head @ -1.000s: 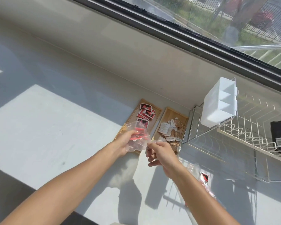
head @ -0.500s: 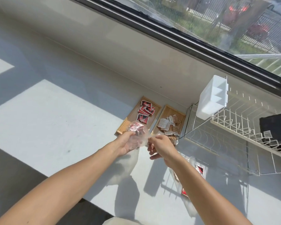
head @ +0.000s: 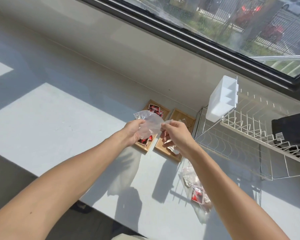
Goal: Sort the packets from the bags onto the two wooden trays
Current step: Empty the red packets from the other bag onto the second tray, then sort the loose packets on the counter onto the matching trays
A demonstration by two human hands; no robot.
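Observation:
My left hand and my right hand both grip a clear plastic bag, held stretched between them above the two wooden trays. The left tray holds red packets; more red packets show below the bag. The right tray holds pale and brown packets, mostly hidden behind my right hand. A second clear bag with a red packet and pale packets lies on the counter near my right forearm.
A white wire dish rack stands right of the trays, with a white plastic caddy hung on its corner and a black item inside. The wall and window run behind. The counter's front edge is at lower left.
Both hands have lifted the bag higher over the trays and pulled it flatter between them. Red packets seen inside it earlier now lie on the left tray's near end.

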